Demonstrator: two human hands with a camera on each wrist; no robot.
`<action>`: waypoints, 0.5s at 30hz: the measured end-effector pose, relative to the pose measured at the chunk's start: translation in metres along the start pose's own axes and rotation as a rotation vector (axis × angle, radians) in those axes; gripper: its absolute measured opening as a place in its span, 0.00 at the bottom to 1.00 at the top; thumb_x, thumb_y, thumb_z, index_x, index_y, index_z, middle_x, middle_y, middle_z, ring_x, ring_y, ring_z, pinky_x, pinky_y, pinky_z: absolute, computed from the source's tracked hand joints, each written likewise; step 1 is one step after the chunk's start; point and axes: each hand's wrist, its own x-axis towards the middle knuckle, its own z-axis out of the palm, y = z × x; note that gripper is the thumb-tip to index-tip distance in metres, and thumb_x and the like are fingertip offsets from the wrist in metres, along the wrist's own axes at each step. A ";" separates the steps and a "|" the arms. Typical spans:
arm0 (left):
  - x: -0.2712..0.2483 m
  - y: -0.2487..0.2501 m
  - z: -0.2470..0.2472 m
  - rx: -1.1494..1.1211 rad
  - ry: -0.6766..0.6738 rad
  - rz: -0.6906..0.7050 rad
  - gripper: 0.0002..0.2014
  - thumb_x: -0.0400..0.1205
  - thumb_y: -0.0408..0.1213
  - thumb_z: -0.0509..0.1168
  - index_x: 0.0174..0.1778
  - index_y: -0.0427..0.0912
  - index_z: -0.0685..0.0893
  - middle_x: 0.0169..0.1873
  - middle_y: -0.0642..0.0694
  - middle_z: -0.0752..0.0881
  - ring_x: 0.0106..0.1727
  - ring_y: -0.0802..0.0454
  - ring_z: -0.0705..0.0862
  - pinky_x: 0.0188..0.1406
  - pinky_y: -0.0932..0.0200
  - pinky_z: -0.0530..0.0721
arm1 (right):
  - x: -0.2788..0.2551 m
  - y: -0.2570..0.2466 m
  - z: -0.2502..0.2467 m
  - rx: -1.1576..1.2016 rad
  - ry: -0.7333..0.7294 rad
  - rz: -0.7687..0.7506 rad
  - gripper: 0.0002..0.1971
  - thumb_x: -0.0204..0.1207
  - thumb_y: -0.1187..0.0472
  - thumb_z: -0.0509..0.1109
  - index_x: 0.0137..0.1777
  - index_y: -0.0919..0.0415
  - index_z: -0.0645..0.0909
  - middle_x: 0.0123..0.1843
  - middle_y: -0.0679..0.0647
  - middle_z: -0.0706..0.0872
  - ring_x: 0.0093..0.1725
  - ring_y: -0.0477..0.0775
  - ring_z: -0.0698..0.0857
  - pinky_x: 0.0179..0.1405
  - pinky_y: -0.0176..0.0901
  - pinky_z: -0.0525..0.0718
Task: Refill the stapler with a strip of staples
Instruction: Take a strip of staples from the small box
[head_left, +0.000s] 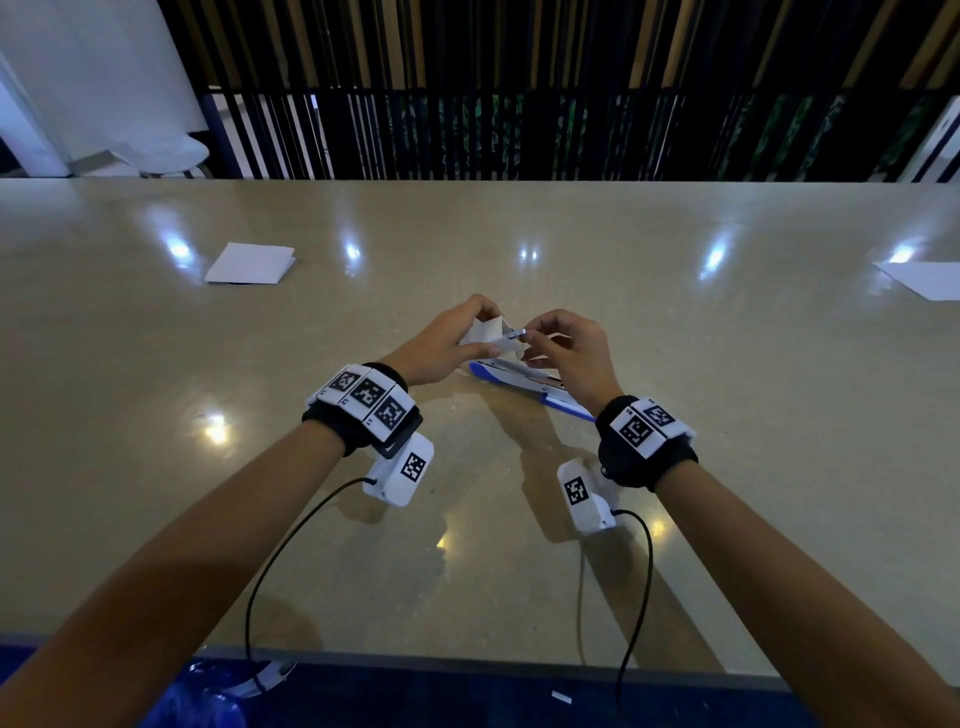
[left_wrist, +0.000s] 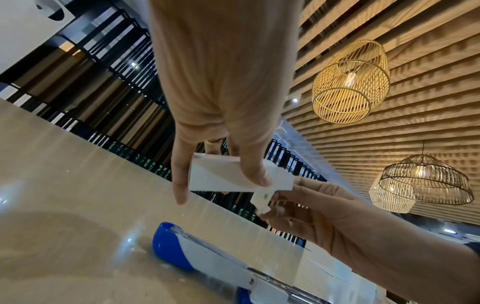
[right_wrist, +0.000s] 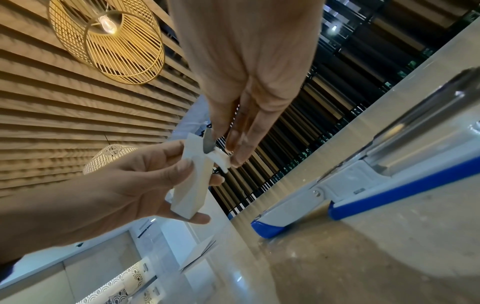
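Note:
My left hand (head_left: 470, 332) holds a small white staple box (head_left: 485, 332) just above the table, thumb on one face and fingers behind it (left_wrist: 228, 176). The box's end flap is open. At that open end my right hand (head_left: 540, 343) pinches a grey strip of staples (right_wrist: 209, 144), which sticks partly out of the box (right_wrist: 192, 185). Below both hands a blue and white stapler (head_left: 524, 382) lies on the table with its top swung open and its metal channel (right_wrist: 405, 142) bare. Neither hand touches the stapler (left_wrist: 197, 255).
A folded white paper (head_left: 252, 263) lies at the far left of the beige table (head_left: 727, 415), and another sheet (head_left: 930, 280) at the far right. Wrist camera cables hang over the near table edge (head_left: 467, 657). A slatted black railing runs behind the table.

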 end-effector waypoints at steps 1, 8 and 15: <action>-0.001 0.000 0.001 -0.011 0.014 -0.004 0.19 0.82 0.36 0.66 0.67 0.36 0.71 0.63 0.38 0.79 0.60 0.47 0.79 0.55 0.59 0.79 | 0.000 -0.001 0.000 0.006 0.001 -0.001 0.06 0.77 0.68 0.68 0.49 0.71 0.83 0.42 0.61 0.86 0.31 0.47 0.87 0.34 0.33 0.90; -0.007 -0.007 0.005 -0.061 0.109 -0.025 0.22 0.83 0.37 0.65 0.72 0.36 0.69 0.67 0.39 0.77 0.58 0.53 0.77 0.40 0.71 0.79 | 0.000 -0.005 0.001 0.090 0.016 0.025 0.04 0.81 0.65 0.61 0.48 0.65 0.76 0.48 0.68 0.86 0.35 0.56 0.86 0.33 0.37 0.89; -0.020 -0.027 0.003 0.165 0.157 -0.199 0.19 0.81 0.38 0.67 0.65 0.35 0.76 0.63 0.37 0.79 0.62 0.41 0.80 0.59 0.52 0.79 | 0.001 -0.002 0.001 0.127 0.020 0.079 0.04 0.82 0.65 0.60 0.49 0.64 0.75 0.47 0.62 0.85 0.35 0.57 0.87 0.32 0.37 0.88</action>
